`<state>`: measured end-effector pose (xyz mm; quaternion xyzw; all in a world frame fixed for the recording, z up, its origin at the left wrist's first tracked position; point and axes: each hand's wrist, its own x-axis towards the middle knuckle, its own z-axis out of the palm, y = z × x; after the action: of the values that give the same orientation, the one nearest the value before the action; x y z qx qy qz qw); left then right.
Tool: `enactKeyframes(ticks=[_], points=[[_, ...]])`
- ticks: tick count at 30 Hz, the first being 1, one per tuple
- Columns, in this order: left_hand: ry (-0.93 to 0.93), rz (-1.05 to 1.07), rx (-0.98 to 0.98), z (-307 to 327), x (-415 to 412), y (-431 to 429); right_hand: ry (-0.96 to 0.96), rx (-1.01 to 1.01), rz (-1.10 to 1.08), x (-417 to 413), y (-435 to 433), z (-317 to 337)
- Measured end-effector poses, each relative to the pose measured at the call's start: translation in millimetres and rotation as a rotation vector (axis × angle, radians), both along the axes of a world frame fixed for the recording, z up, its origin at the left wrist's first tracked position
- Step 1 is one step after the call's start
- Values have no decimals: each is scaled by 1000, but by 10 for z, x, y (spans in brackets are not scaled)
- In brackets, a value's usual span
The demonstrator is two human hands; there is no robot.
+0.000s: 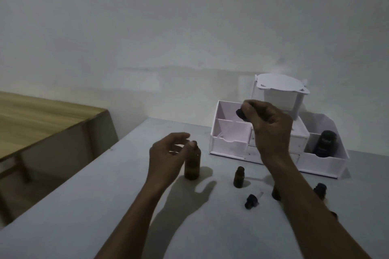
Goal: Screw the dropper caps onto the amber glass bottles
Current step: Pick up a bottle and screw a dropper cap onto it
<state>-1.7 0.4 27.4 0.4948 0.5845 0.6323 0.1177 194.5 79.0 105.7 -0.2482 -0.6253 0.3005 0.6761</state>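
— What does the right hand have?

— A dark cap, pinched between thumb and fingertips, held up in front of the white organiser. The hand covers most of it, so I can't see a glass tube below.

— And the left hand?

— It is beside the tall bottle, fingers loosely curved, with the thumb tip at the bottle's open neck. The fingers are blurred, and I can't tell whether it grips the bottle or only touches it.

— Where are the other bottles?

— All are upright on the grey bench. A small bottle, uncapped, stands between the two arms. A third bottle is mostly hidden behind the right forearm; only a dark sliver shows. Past that arm, a capped bottle is partly cut off by it.

— Any loose caps?

— One dropper lies on its side near the small bottle, its pale tube hard to see in this dim light. A dark speck shows at the forearm's edge, too little of it to name.

— Anything in the organiser?

— A dark bottle stands in its right-hand compartment, its label unreadable. A wooden table sits off to the left, cut off by the frame.
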Motion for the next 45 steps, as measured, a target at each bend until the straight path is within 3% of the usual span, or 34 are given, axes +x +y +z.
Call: enactKeyframes(ticks=[4,11,21,28,33,45], points=[[-76,16,-89,-197,-215,86,-4,-46,2,-267,72,-57],[-243,-230,-255,-422,-224,152,-39,-62,2,-547,128,-181],[-201,-263,-299,-447,-240,185,-99,-63,76,-647,138,-217],[-243,-251,-344,-423,-189,167,-384,-55,71,-829,145,-481],[-280,-243,-337,-427,-173,163,-483,-108,52,-881,159,-651],[-280,-234,-349,-419,-146,159,-493,-136,3,-934,165,-701]])
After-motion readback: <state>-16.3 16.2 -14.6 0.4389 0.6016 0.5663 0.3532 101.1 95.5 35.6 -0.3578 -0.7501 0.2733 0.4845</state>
